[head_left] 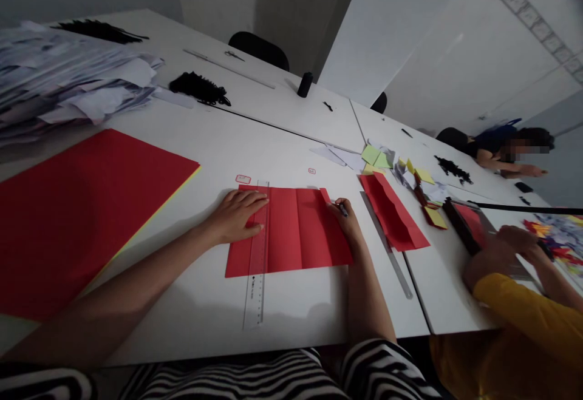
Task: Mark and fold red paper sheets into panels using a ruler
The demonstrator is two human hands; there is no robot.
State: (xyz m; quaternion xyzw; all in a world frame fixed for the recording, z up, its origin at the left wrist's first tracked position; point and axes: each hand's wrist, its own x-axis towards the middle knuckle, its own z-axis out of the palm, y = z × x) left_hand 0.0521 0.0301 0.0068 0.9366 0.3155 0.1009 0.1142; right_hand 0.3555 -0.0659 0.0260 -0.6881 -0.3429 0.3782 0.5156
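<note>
Paper [285, 230] under your hands
Left hand [234, 215] spread across the ruler [254, 291]; right hand [348, 225] pinching a pen [342, 209] at its right edge.

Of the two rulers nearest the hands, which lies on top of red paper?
The clear ruler, partly under the left hand, lying across the creased red sheet. The grey ruler lies to the right, alongside the folded red piece.
</note>
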